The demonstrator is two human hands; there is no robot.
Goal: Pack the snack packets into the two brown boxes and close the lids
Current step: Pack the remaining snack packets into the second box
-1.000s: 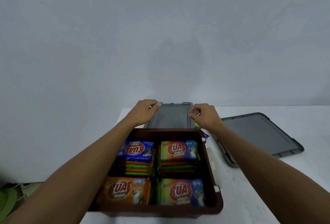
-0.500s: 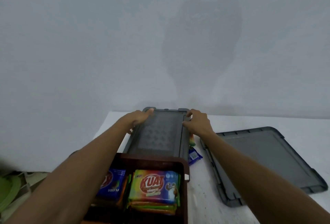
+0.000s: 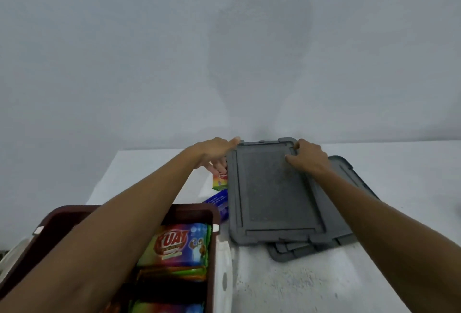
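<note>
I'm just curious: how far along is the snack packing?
Done: the brown box looks full of packets. In hand: left hand and right hand grip a grey lid over a second lid. Left: the box has no lid; a rainbow packet and a blue packet lie loose.

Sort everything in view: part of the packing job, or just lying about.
Job: brown box; packets in it; rainbow packet and blue packet, loose; top grey lid, gripped by left hand and right hand; second grey lid beneath.
Just lying about: white object beside the box; clutter at the left edge.
</note>
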